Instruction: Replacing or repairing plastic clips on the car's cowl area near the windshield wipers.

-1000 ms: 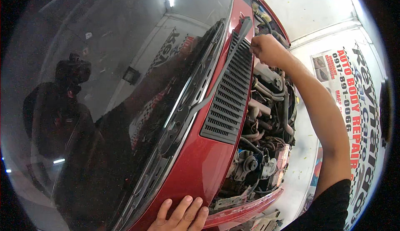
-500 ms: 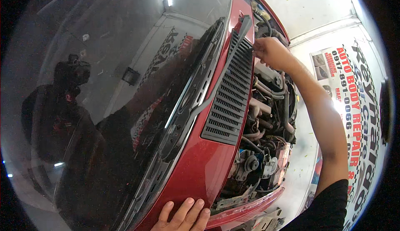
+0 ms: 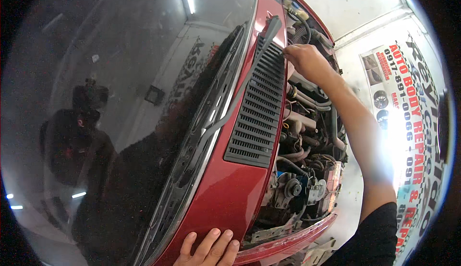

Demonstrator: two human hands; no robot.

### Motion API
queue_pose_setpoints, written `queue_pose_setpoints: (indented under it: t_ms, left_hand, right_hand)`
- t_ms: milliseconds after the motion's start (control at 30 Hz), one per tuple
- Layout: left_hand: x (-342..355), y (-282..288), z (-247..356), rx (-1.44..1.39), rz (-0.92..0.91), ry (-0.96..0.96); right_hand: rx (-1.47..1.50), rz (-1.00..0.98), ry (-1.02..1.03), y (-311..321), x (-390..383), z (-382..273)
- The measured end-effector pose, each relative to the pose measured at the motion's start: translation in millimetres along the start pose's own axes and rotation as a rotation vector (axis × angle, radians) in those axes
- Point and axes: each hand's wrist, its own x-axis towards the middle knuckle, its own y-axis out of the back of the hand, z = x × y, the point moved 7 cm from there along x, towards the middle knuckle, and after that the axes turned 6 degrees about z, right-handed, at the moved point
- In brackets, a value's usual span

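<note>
In the head view, the fingertips of the right grip (image 3: 309, 62) bend out of sight at the outer edge of the dark slotted grille (image 3: 257, 107), so I cannot tell whether they are pinching something or merely touching. The left grip (image 3: 209, 250) is cut off by the lower edge; its visible fingers lie spread and holding nothing on the red panel (image 3: 225, 194). Deep parts of the engine bay (image 3: 302, 170) sink into shadow, and glare washes out a patch of the right forearm (image 3: 365, 136) and of the printed banner (image 3: 410, 136) beside it.

The grille sits in the red panel, between the engine bay and the dark windshield (image 3: 120, 74), with a wiper arm (image 3: 240, 90) slanting across its upper part. The glossy glass mirrors a lamp tube, a wall and the wearer's dark outline. The room is pale, with the banner along the right side.

Compared with half a second ago, the camera view has shifted a little, leaving the grille slightly further left in the picture. The right grip remains at the grille's outer edge, its fingers now more bunched. The left grip stays on the panel, and the glare by the forearm has grown.
</note>
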Motion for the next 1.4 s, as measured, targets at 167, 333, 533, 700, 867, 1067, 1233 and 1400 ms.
queue_pose_setpoints:
  t_ms: [167,333,533,700,867,1067,1233,1400]
  left_hand:
    - [3.1,-2.9,3.0,0.042,-0.023,-0.009]
    - [5.0,-2.3,8.7,0.120,-0.011,0.011]
    - [22.5,4.1,19.1,0.141,-0.016,0.027]
    - [82.6,16.0,40.5,0.150,0.053,-0.038]
    - [214.4,-7.2,35.7,0.287,0.170,-0.145]
    - [379.8,-62.2,-79.4,0.523,0.191,0.080]
    - [421.0,-97.2,-107.3,0.573,0.155,-0.087]
    - [425.8,-106.9,-109.2,0.597,0.151,-0.181]
  right_hand:
    - [0.121,0.002,-0.118,-3.7,-7.9,2.8]
    - [-0.087,-0.108,-0.062,-7.9,8.2,-7.1]
    - [0.238,0.128,-0.186,-13.4,-20.5,17.4]
    - [0.733,0.617,-0.574,-38.1,-61.8,14.3]
    - [0.737,0.895,-0.636,-61.4,-97.8,1.8]
    - [0.633,0.916,-0.504,-48.5,-83.8,-6.0]
    - [0.514,0.877,-0.441,-38.1,-87.9,-1.1]
    - [0.478,0.827,-0.430,-44.1,-81.9,4.7]
